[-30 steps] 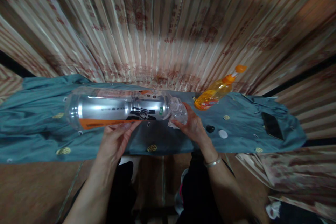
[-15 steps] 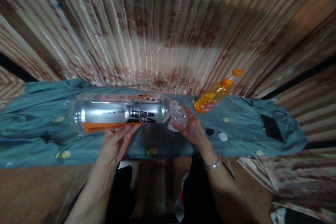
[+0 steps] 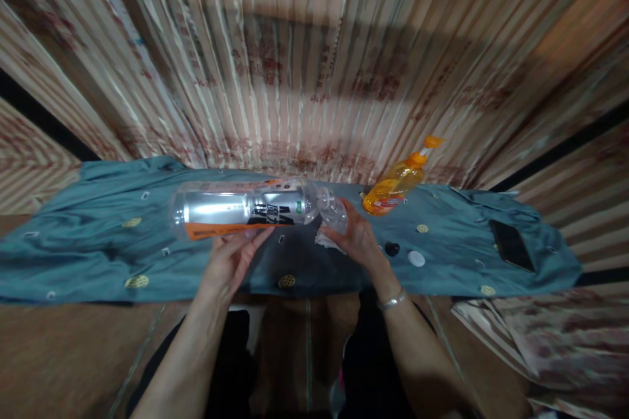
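A large clear plastic bottle [image 3: 221,208] with a silver and orange label lies sideways in the air, its neck pointing right. My left hand [image 3: 234,263] is closed round its underside, thumb and fingers against the label. My right hand [image 3: 356,234] grips a small clear plastic bottle [image 3: 334,213], largely covered by my fingers. The two meet at the large bottle's mouth; whether they touch or fit together I cannot tell. Just below my right fingers a crumpled white tissue [image 3: 327,237] shows on the cloth. No liquid is visible in the large bottle.
A teal patterned cloth [image 3: 187,281] covers the narrow table. Behind the right hand stands an orange pump bottle [image 3: 393,188]. To the right lie a black cap [image 3: 392,249], a white round lid [image 3: 416,258] and a phone [image 3: 511,245]. A striped curtain [image 3: 295,78] hangs close behind.
The large bottle's base has swung, so the bottle looks shorter, and my left hand has shifted slightly right. The right hand keeps its grip at the neck. The view has moved slightly.
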A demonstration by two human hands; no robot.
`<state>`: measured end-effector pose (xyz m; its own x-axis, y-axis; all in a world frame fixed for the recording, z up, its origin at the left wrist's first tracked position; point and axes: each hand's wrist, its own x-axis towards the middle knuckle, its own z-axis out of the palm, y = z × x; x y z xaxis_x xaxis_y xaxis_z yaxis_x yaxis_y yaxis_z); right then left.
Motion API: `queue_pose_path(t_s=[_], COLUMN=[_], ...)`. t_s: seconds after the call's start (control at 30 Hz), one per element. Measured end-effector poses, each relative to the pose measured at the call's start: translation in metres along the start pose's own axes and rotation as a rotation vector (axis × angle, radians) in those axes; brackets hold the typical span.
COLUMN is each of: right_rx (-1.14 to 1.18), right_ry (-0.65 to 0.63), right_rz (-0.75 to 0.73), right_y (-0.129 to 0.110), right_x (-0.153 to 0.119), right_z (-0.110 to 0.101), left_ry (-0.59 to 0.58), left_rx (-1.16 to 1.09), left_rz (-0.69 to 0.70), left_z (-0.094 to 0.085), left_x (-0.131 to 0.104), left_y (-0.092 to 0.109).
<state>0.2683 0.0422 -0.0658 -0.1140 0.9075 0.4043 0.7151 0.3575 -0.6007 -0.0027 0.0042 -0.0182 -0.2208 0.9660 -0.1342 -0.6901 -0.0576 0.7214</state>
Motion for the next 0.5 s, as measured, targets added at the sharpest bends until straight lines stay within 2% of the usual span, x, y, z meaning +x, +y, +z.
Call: queue_pose_path(t_s=[0.23, 0.5], right_rx=[-0.004, 0.048], right_ry=[0.008, 0.044], right_rz=[0.0, 0.026], right_y=[0.005, -0.001], right_x=[0.001, 0.004], right_z=[0.001, 0.003], left_ry=[-0.027, -0.003], left_rx=[-0.066, -0.096], left_rz=[-0.045, -0.091], left_z=[0.003, 0.013], left_x=[-0.001, -0.001], left_y=[-0.005, -0.009])
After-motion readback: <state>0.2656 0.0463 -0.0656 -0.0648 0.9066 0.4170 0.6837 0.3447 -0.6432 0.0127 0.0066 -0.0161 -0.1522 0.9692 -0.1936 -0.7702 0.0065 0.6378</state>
